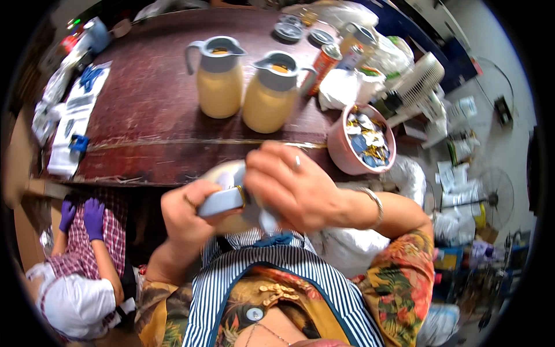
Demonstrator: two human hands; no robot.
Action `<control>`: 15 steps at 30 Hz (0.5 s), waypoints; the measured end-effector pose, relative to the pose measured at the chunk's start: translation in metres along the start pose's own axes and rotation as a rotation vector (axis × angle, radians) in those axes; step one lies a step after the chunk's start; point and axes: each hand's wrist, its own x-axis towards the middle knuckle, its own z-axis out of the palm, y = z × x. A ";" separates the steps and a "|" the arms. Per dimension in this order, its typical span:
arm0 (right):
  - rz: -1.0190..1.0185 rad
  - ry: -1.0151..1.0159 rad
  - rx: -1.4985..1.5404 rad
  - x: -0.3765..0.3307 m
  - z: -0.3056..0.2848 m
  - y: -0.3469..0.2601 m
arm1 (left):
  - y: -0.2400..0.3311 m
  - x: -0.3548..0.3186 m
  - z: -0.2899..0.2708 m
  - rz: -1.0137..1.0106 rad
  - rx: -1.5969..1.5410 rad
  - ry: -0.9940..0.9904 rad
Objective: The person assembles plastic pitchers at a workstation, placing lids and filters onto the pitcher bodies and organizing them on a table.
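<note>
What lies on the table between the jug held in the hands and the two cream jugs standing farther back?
In the head view, only bare dark-red table lies between the held jug and the two standing cream jugs.

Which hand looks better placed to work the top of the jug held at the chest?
Probably the right hand: it lies over the top of the cream jug, while the left hand is wrapped around the grey handle, steadying it.

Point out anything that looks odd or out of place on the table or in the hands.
Both cream jugs on the dark table stand open, without lids. The left hand and right hand grip a third jug tilted on its side. Nothing looks spilled.
</note>
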 end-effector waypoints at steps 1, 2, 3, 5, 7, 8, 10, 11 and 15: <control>0.183 0.009 0.010 0.002 0.003 0.002 | 0.000 -0.013 0.016 0.053 0.079 0.123; 0.303 -0.045 0.059 0.002 0.006 0.005 | -0.008 -0.021 0.022 0.001 0.161 0.162; 0.262 0.050 0.023 0.003 0.012 0.012 | -0.019 -0.025 0.028 0.025 0.209 0.203; 0.284 0.112 0.108 -0.003 0.024 0.027 | -0.048 -0.025 0.029 0.038 0.315 0.220; 0.327 0.140 0.096 -0.028 0.031 0.051 | -0.080 -0.022 0.005 0.005 0.315 0.414; 0.476 0.284 0.018 -0.049 0.026 0.065 | -0.097 -0.021 -0.012 -0.046 0.253 0.617; 0.835 0.361 -0.305 -0.101 0.009 0.095 | -0.133 -0.015 -0.066 -0.237 0.382 0.841; 0.945 0.283 -0.412 -0.132 -0.004 0.104 | -0.151 -0.014 -0.093 -0.243 0.532 0.908; 0.845 0.030 -0.489 -0.210 -0.017 0.127 | -0.201 0.005 -0.167 -0.423 0.560 1.024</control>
